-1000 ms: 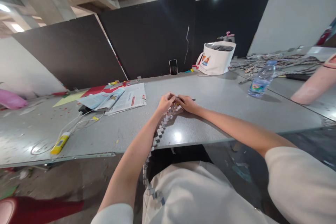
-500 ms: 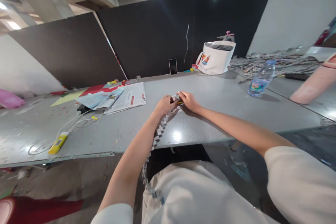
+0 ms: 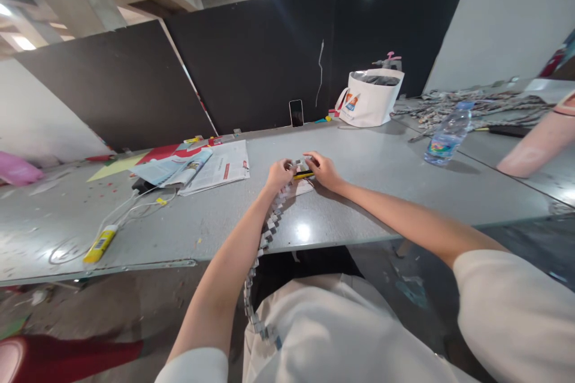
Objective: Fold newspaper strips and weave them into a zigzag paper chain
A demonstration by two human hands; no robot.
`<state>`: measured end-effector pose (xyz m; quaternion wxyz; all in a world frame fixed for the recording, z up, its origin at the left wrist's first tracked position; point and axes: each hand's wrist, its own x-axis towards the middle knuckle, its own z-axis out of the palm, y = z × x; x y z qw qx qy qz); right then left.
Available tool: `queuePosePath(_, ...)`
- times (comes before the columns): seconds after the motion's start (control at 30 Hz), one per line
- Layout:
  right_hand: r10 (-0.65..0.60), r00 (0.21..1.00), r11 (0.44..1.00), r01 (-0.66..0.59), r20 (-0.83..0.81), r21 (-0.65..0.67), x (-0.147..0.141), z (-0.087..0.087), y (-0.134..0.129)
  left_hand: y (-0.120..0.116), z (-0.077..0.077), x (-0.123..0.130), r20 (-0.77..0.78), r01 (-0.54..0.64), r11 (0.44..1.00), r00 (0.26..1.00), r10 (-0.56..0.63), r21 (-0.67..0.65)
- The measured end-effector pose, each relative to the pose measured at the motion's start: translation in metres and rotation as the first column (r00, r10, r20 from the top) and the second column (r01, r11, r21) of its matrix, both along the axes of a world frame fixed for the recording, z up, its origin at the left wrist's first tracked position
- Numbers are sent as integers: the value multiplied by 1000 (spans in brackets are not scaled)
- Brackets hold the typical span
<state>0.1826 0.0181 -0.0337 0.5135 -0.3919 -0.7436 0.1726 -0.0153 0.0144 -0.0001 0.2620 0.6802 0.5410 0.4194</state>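
Observation:
A zigzag chain of folded newsprint strips (image 3: 271,226) runs from my hands over the table edge and down to my lap. My left hand (image 3: 280,175) has its fingers closed on the upper part of this chain. Across from it, my right hand (image 3: 325,172) pinches the chain's far end with bent fingers. Between the hands, just below the folded strips, lies a slim yellow-and-black object (image 3: 303,174); its kind cannot be made out. Under them a pale piece of paper (image 3: 302,187) rests on the table.
Newspapers (image 3: 224,167) lie on the grey table (image 3: 368,191) to the left, with a yellow glue stick (image 3: 100,243) and white cable nearer. A phone (image 3: 296,114) leans on the black partition. Rightward stand a white bag (image 3: 372,102), water bottle (image 3: 448,134) and pink tumbler (image 3: 534,143).
My hands have drawn slightly apart, and the left fingers have lifted a little. More of the folded strips and the yellow-and-black object now shows between them.

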Motion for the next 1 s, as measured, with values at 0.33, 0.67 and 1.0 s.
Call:
queuePosePath(0.33,62,996,997,-59,-63,57,-2,1,-4,-3,9,-1,704,320,896,710,-11,-308)
queuePosePath(0.67,173,980,985,-171,-98,31,-4,1,-8,-13,18,1,766,396,858,642,-3,-328)
queuePosePath(1.0,157,979,988,-153,-133,34,-5,7,-19,-5,7,-2,745,469,849,651,-146,-243)
